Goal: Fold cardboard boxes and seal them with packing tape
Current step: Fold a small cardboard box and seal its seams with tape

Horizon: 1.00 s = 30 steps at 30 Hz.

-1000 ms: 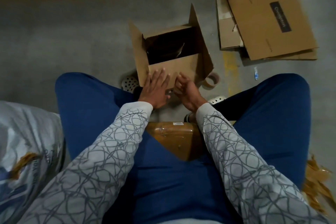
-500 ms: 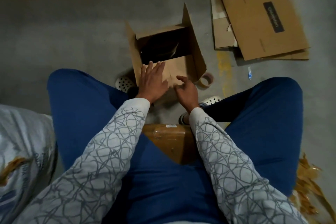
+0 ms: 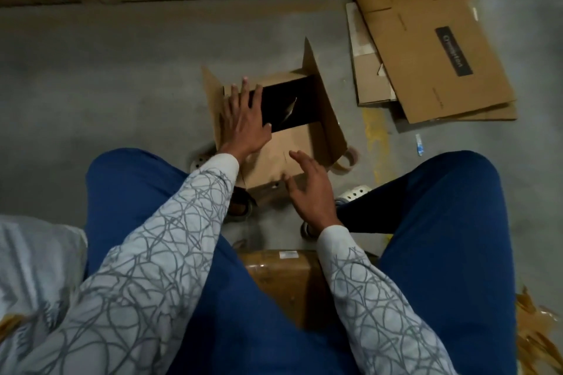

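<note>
Plain brown cardboard box [image 3: 292,143] on the grey floor [image 3: 122,70], under and just ahead of both hands, top open. Dull, unprinted card, a little creased. Left side flap upright just outside the left hand [image 3: 243,123]; right side flap taller and pointed, leaning outward beyond the right hand [image 3: 309,189]; near flap folded down flat between the two hands, covering the near half of the opening. Far half uncovered and black inside, with a small pale scrap [image 3: 291,108] just past the left fingertips.

Left hand laid flat on the box's left side, fingers [image 3: 244,91] straight and spread, reaching across the dark opening to the far edge, gripping nothing. Right hand loose, fingers slightly bent and apart, holding nothing, over the box's near right corner; possibly touching the card, hard to tell from above.

Roll of tape [image 3: 348,158] on the floor just right of the right hand, partly hidden behind the box's right flap. Flattened cardboard sheets [image 3: 432,49] well beyond the right hand. Taped brown parcel [image 3: 283,277] behind the wrists. Pale sack [image 3: 36,268] far out to the left of the left arm.
</note>
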### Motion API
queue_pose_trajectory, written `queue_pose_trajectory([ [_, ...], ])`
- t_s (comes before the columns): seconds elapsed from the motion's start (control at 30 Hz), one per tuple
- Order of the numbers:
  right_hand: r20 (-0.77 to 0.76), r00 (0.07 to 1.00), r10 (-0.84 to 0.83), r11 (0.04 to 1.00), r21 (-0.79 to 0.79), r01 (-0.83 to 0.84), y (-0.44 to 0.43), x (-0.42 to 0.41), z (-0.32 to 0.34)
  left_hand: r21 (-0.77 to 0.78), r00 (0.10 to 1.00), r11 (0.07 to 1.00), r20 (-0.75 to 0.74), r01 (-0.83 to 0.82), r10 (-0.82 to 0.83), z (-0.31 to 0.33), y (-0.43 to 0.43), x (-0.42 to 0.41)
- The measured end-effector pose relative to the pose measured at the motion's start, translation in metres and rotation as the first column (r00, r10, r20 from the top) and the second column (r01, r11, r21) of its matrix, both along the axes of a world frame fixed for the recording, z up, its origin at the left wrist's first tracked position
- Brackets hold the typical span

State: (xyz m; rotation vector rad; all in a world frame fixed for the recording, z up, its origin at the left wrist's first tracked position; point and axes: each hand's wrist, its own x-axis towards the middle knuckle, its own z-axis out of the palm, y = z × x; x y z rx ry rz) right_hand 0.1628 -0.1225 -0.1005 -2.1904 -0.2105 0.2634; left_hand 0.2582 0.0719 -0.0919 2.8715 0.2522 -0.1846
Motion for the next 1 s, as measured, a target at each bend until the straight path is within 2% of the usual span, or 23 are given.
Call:
queue_pose_trajectory([
  [0.07,-0.017,1.000,0.002,1.000,-0.012,-0.002,-0.002,0.003,-0.003,0.036,0.999,0.999,-0.055,0.004,-0.002,-0.004,0.006,0.017],
  [0.2,-0.092,0.995,-0.038,0.999,-0.018,0.037,-0.004,0.014,-0.006,-0.078,0.928,0.997,-0.372,0.007,-0.036,-0.026,0.012,0.019],
  [0.3,-0.123,0.991,-0.049,0.998,-0.035,0.045,-0.003,0.018,-0.008,-0.051,0.897,0.997,-0.436,0.062,-0.078,-0.044,0.010,0.008],
  [0.4,-0.150,0.988,-0.045,0.998,-0.054,0.038,-0.003,0.018,-0.009,-0.025,0.906,0.995,-0.411,0.097,-0.099,-0.050,0.010,0.003],
  [0.47,-0.112,0.993,-0.047,0.997,-0.058,0.041,-0.004,0.017,-0.005,0.034,0.922,0.990,-0.370,0.136,-0.114,-0.049,0.008,-0.003],
  [0.53,0.068,0.995,-0.073,0.996,-0.050,0.076,-0.005,0.015,0.004,0.086,0.938,0.982,-0.319,0.171,-0.135,-0.045,0.003,-0.013],
  [0.6,0.309,0.938,-0.160,0.985,-0.011,0.171,-0.005,0.015,0.016,0.178,0.961,0.966,-0.235,0.188,-0.144,-0.036,-0.003,-0.025],
  [0.67,0.407,0.872,-0.271,0.957,0.019,0.288,-0.005,0.019,0.025,0.275,0.995,0.957,-0.046,0.095,-0.086,-0.018,-0.013,-0.041],
  [0.7,0.388,0.866,-0.316,0.942,0.018,0.335,-0.006,0.022,0.027,0.254,0.998,0.967,0.068,-0.023,0.006,-0.008,-0.019,-0.049],
  [0.77,0.270,0.893,-0.361,0.927,-0.006,0.376,-0.011,0.027,0.025,0.047,0.924,0.941,0.212,-0.335,0.318,0.003,-0.027,-0.062],
  [0.8,0.192,0.913,-0.360,0.929,-0.011,0.369,-0.014,0.029,0.022,-0.114,0.851,0.870,0.184,-0.479,0.493,0.007,-0.027,-0.068],
  [0.87,0.063,0.945,-0.320,0.947,-0.012,0.322,-0.020,0.032,0.018,-0.425,0.676,0.593,-0.065,-0.684,0.734,0.014,-0.020,-0.073],
  [0.9,0.039,0.958,-0.285,0.958,-0.020,0.285,-0.021,0.032,0.016,-0.483,0.629,0.487,-0.186,-0.728,0.755,0.014,-0.015,-0.076],
  [0.93,0.029,0.968,-0.250,0.968,-0.027,0.251,-0.021,0.032,0.014,-0.486,0.631,0.469,-0.249,-0.737,0.735,0.014,-0.012,-0.080],
  [1.0,0.004,0.983,-0.184,0.982,-0.031,0.184,-0.018,0.028,0.013,-0.480,0.735,0.583,-0.228,-0.655,0.639,0.013,-0.015,-0.086],
])
